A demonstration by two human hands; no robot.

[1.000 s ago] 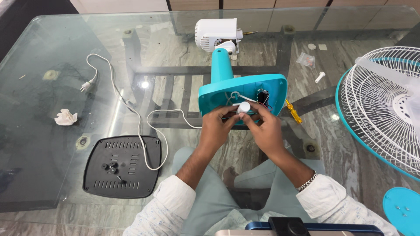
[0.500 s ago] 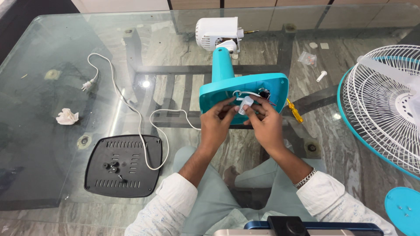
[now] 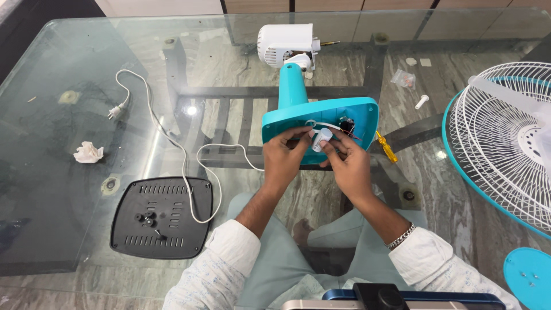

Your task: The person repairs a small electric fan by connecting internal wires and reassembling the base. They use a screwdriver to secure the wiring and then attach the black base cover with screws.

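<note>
Over the glass table (image 3: 69, 74), both hands' fingertips pinched a small, light white plastic cylinder (image 3: 321, 139), left hand (image 3: 285, 159) and right hand (image 3: 349, 166) bracing against the rigid teal plastic fan base (image 3: 367, 117), its thin wires likely fragile.

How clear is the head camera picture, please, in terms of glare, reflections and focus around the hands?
Head view: evenly lit and sharp; the left hand and right hand hold a small white cylinder in focus at the teal fan base; the glass table shows a small bright glare spot and faint reflections; straight edges bow slightly.
</note>
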